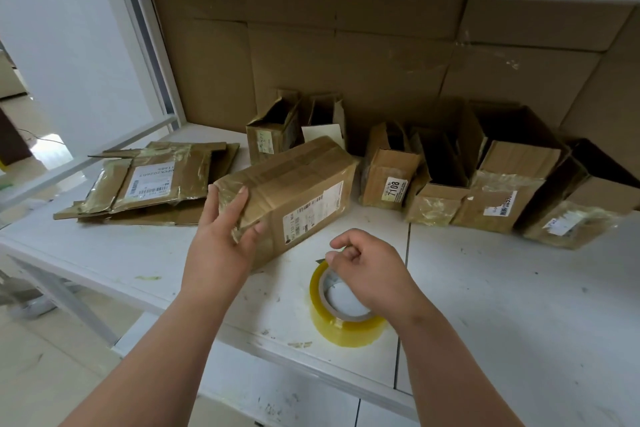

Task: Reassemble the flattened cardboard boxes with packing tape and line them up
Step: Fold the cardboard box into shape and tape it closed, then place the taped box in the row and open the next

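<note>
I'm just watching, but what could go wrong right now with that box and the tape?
The left hand grips only one end of the box, so it might swivel when tape is pressed on. The right hand pinches the loose tape end above the tape roll; it could tear or fold onto itself. The roll sits near the table's front edge and might slide off when pulled.

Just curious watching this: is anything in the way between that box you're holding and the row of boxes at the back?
Nothing visible. The left hand grips the closed box; bare shelf lies between it and the row of boxes.
</note>
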Motion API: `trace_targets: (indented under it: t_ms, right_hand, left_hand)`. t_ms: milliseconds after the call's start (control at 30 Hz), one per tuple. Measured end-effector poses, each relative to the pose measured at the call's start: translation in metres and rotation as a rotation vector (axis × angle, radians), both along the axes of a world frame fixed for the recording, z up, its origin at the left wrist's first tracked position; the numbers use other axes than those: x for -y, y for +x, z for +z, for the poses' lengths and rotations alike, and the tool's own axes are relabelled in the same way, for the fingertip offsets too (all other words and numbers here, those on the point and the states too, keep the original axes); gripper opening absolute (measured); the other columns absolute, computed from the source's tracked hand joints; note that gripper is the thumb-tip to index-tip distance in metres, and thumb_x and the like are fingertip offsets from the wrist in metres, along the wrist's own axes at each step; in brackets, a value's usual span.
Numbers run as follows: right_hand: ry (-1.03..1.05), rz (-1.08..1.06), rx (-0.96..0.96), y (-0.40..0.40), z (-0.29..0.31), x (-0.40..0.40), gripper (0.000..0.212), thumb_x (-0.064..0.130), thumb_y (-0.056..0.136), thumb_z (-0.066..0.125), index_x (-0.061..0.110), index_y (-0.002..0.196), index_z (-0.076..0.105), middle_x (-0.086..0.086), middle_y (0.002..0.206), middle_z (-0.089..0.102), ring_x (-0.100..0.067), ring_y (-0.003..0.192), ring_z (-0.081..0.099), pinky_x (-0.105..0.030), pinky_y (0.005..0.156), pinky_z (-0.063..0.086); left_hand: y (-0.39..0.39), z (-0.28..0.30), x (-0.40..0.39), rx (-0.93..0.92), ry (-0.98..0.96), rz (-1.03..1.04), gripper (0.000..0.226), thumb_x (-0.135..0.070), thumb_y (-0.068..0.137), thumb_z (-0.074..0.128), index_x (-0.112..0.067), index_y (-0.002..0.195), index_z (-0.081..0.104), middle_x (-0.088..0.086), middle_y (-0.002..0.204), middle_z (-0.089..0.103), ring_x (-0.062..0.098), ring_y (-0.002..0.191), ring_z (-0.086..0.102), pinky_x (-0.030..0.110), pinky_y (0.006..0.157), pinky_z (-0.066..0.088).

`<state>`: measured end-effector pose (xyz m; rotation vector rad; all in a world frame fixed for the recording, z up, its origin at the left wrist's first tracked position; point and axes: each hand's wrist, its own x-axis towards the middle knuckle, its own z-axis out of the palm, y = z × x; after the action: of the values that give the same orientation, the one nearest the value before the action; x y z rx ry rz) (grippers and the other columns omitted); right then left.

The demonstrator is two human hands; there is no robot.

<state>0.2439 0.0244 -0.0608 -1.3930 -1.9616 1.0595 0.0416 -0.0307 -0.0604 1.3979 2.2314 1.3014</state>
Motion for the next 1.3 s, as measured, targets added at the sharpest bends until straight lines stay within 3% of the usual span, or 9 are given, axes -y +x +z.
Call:
trace_targets:
  t_ms: [167,400,600,733,833,967,1033,1133,1300]
  right_hand:
    - [0.132,-0.160,-0.034,-0.007,-0.005,-0.010,0.029,0.027,0.093,0.062,0.029,0.122,0.059,0.011,0.122,0.047,-0.011,0.120,0.049,-0.031,0.105,0.042]
    - [0.163,-0.279,-0.249,-0.026,0.024,-0.009,0.077,0.034,0.093,0.063,0.037,0.154,0.017,0.011,0.160,0.018,-0.015,0.148,0.017,-0.035,0.117,0.020]
    - [0.154,-0.222,-0.636,-0.035,0.045,0.009,0.068,0.064,0.078,0.060,0.041,0.140,0.041,0.021,0.141,0.049,-0.007,0.134,0.043,-0.036,0.111,0.036]
    - [0.170,-0.234,-0.689,-0.032,0.048,0.021,0.062,0.054,0.071,0.079,0.032,0.122,0.052,0.013,0.118,0.067,-0.005,0.114,0.061,-0.036,0.104,0.048]
    - [0.167,-0.250,-0.792,-0.025,0.050,0.032,0.067,0.034,0.065,0.084,0.030,0.120,0.046,0.005,0.116,0.068,-0.005,0.109,0.065,-0.033,0.101,0.051]
    - [0.204,-0.264,-0.851,-0.005,0.051,0.044,0.100,0.009,0.074,0.082,0.035,0.146,0.018,-0.001,0.126,0.064,-0.009,0.112,0.066,-0.028,0.096,0.053]
    - [0.259,-0.276,-0.746,0.008,0.051,0.052,0.110,0.022,0.070,0.088,0.049,0.148,0.014,0.005,0.139,0.053,-0.007,0.121,0.058,-0.028,0.101,0.049]
    - [0.351,-0.383,-0.531,0.030,0.052,0.063,0.090,0.048,0.062,0.081,0.044,0.141,0.039,0.020,0.134,0.032,0.005,0.121,0.043,-0.006,0.094,0.040]
    - [0.355,-0.491,-0.623,0.067,0.054,0.082,0.050,0.056,0.068,0.081,0.037,0.103,0.051,0.009,0.125,0.058,-0.009,0.110,0.061,-0.025,0.084,0.052]
  left_hand:
    - [-0.026,0.014,0.008,0.233,0.187,0.041,0.047,-0.029,0.093,0.066,-0.044,0.135,0.053,-0.014,0.159,0.029,0.002,0.106,0.059,0.026,0.094,0.042]
    - [-0.062,0.041,0.031,0.604,0.419,-0.108,0.049,-0.035,0.082,0.065,-0.037,0.131,0.059,-0.009,0.129,0.064,0.014,0.116,0.063,0.046,0.105,0.047]
    - [-0.071,0.045,0.040,0.592,0.377,-0.219,0.052,-0.039,0.086,0.060,-0.034,0.137,0.055,-0.010,0.130,0.064,0.014,0.117,0.062,0.044,0.101,0.049]
    - [-0.069,0.038,0.034,0.724,0.455,-0.097,0.030,-0.032,0.097,0.057,-0.026,0.126,0.050,-0.012,0.096,0.073,0.017,0.102,0.066,0.041,0.092,0.052]
    - [-0.058,0.040,0.029,0.791,0.448,-0.156,0.021,-0.026,0.098,0.057,-0.017,0.116,0.050,-0.012,0.074,0.067,0.008,0.078,0.064,0.042,0.091,0.052]
    - [-0.042,0.044,0.026,0.779,0.429,-0.260,0.012,-0.025,0.098,0.058,-0.021,0.109,0.055,-0.003,0.094,0.072,0.020,0.102,0.069,0.044,0.095,0.052]
    - [-0.033,0.047,0.024,0.742,0.435,-0.267,0.012,-0.028,0.098,0.058,-0.026,0.109,0.056,-0.001,0.102,0.072,0.021,0.106,0.068,0.045,0.096,0.052]
    - [-0.017,0.052,0.022,0.705,0.457,-0.266,0.008,-0.031,0.098,0.058,-0.034,0.106,0.058,-0.012,0.097,0.072,0.014,0.099,0.067,0.038,0.094,0.052]
    - [0.020,0.064,0.025,0.678,0.446,-0.352,0.020,-0.032,0.097,0.059,-0.033,0.117,0.067,-0.014,0.105,0.071,0.007,0.096,0.064,0.038,0.098,0.050]
